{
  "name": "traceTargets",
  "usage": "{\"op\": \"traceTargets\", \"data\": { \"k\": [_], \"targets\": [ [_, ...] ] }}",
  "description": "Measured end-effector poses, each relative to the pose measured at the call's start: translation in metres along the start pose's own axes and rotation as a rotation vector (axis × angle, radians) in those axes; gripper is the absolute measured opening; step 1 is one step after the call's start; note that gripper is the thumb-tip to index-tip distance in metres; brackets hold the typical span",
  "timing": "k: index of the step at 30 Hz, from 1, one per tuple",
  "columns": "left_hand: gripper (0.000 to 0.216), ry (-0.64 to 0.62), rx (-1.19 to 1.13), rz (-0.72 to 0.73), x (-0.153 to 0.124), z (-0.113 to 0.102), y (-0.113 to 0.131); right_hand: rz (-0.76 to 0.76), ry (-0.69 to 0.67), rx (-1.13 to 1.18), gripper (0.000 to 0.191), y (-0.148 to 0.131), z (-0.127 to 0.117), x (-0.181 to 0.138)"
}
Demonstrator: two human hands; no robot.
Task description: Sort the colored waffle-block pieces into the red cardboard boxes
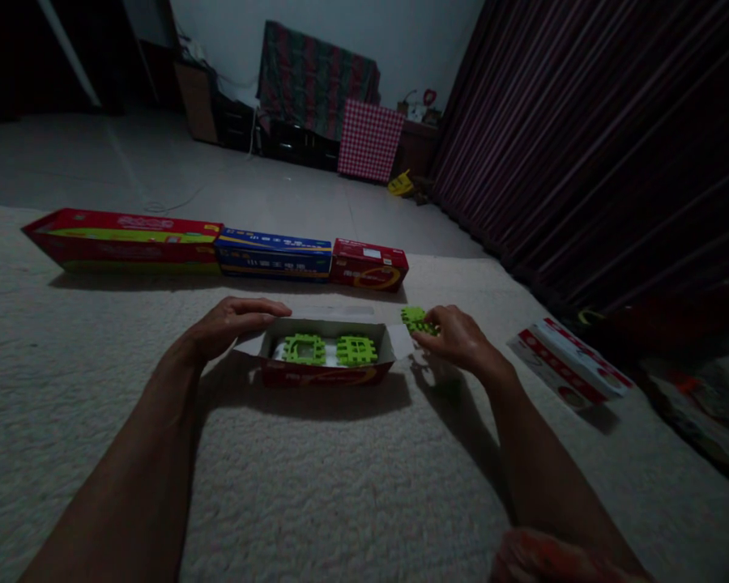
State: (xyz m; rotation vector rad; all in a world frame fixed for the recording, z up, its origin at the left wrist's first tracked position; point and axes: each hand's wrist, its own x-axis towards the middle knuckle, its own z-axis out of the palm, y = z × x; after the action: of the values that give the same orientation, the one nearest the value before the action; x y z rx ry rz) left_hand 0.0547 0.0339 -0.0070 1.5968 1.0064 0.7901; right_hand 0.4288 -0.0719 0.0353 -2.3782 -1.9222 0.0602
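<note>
The open carton (325, 376) lies on the mat (340, 486), two lattice blocks (356, 350) side by side inside it. Behind the carton, three boxes (273, 263) run end to end; right of the carton, beyond the right hand (458, 340), lies a separate box (574, 364).

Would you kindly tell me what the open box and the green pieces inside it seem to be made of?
The open box looks like thin printed cardboard, with pale folded flaps. The green pieces are probably moulded plastic, given their uniform colour and notched edges; dim light leaves their gloss unclear.
</note>
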Motion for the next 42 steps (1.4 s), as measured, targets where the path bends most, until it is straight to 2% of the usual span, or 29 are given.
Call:
{"op": "traceTargets", "data": {
  "k": [3,6,9,13,16,22,26,28,31,34,38,42],
  "targets": [
    [0.028,-0.001,-0.006,-0.006,0.0,0.0,0.001,-0.072,-0.069,0.004,0.029,-0.001,0.011,-0.022],
    [0.029,0.002,0.015,0.009,0.0,0.0,0.0,-0.106,-0.137,0.027,0.027,0.004,0.021,-0.031],
    [0.032,0.007,0.025,0.022,0.001,-0.001,-0.002,-0.17,-0.202,0.066,0.034,0.013,0.02,-0.03],
    [0.035,0.015,-0.009,0.014,0.001,0.001,-0.002,-0.415,-0.302,0.199,0.052,0.019,0.015,-0.028],
    [0.034,0.02,-0.019,0.013,0.0,0.002,-0.001,-0.431,-0.312,0.227,0.05,0.018,0.019,-0.028],
    [0.029,0.005,-0.036,0.027,0.0,0.002,-0.002,-0.39,-0.231,0.142,0.04,0.024,0.027,-0.026],
    [0.029,-0.006,-0.053,0.031,0.0,0.001,-0.003,-0.371,0.015,0.104,0.039,0.038,0.007,-0.022],
    [0.028,-0.019,-0.062,0.041,0.0,0.0,-0.003,-0.413,0.149,0.115,0.037,0.035,-0.011,-0.021],
    [0.026,-0.034,-0.076,0.054,-0.001,-0.001,-0.004,-0.561,0.26,0.194,0.035,0.006,-0.034,-0.02],
    [0.025,-0.037,-0.11,0.06,-0.001,-0.001,-0.007,-0.716,0.213,0.288,0.032,-0.043,-0.043,-0.02],
    [0.025,-0.049,-0.181,0.053,0.0,-0.002,-0.015,-0.835,0.086,0.348,0.033,-0.102,-0.031,-0.013],
    [0.023,-0.055,-0.213,0.059,0.001,-0.002,-0.017,-0.905,-0.013,0.336,0.032,-0.131,-0.014,-0.006]
  ]
}}
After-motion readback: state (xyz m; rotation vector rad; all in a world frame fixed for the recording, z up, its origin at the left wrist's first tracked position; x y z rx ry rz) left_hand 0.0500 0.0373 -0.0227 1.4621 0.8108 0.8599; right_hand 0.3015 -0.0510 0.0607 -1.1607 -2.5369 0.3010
